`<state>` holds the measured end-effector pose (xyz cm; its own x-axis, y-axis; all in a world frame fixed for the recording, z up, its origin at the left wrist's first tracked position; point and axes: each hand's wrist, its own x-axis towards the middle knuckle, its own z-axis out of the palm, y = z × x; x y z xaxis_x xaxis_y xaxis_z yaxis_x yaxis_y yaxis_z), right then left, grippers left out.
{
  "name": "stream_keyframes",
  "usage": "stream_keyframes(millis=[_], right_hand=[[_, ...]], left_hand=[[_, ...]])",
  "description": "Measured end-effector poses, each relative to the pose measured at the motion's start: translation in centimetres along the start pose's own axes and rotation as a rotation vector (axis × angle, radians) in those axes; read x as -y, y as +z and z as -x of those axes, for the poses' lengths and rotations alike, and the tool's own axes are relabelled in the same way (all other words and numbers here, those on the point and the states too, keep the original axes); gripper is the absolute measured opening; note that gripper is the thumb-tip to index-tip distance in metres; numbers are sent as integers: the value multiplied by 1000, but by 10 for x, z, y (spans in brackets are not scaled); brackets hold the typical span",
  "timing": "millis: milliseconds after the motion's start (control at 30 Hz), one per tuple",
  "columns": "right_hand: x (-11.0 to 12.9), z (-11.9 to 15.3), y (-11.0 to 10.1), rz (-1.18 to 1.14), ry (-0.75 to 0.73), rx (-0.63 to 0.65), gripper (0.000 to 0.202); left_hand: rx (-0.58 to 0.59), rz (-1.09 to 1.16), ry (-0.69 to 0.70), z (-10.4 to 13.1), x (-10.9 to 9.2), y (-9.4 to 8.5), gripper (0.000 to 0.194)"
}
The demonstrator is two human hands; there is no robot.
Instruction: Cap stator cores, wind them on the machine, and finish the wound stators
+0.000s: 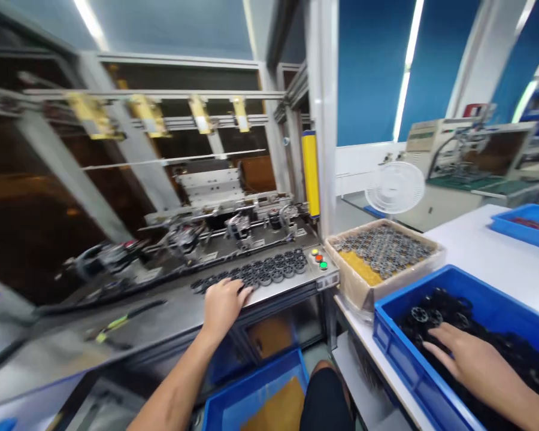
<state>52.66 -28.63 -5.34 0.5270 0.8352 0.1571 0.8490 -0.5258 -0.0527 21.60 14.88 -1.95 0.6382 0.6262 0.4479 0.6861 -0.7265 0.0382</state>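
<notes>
Black rings (pixel 277 267) line a metal ledge (pixel 179 317), blue panels (pixel 372 72) beyond, left hand (pixel 225 302) and right hand (pixel 471 356) half-open, any hold unclear.

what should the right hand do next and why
Probably the right hand should close on a black wheel and lift it: its thumb and fingers stand apart over the blue bin, and the left hand is at rows of similar wheels on the metal ledge.

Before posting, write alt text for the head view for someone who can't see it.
A person's right hand reaches into a blue bin of loose black parts while the left hand is at rows of round black parts on a metal ledge. A box of grey parts stands beside the bin.
</notes>
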Motion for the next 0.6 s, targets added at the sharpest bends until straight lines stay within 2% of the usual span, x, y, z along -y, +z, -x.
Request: stream_keyframes(millis=[67, 133, 233, 333, 433, 500, 600], right_hand=[[4, 2, -4, -39, 52, 145, 35], [7, 4, -4, -100, 74, 191, 27], [12, 6, -2, -158, 81, 295, 39], [18, 4, -2, -121, 69, 399, 28], [21, 1, -11, -10, 61, 474, 14], [22, 1, -22, 79, 78, 532, 14], [25, 6, -36, 186, 131, 645, 15]], left_hand=[[-43, -47, 6, -2, -10, -3, 29], [-109, -68, 36, -10, -26, -10, 30], [-159, -20, 169, -36, -73, -21, 37], [-59, 39, 328, -75, -144, -21, 36], [66, 75, 374, -120, -211, -4, 29], [146, 103, 327, -143, -245, 8, 29], [233, 181, 226, -153, -278, 13, 29]])
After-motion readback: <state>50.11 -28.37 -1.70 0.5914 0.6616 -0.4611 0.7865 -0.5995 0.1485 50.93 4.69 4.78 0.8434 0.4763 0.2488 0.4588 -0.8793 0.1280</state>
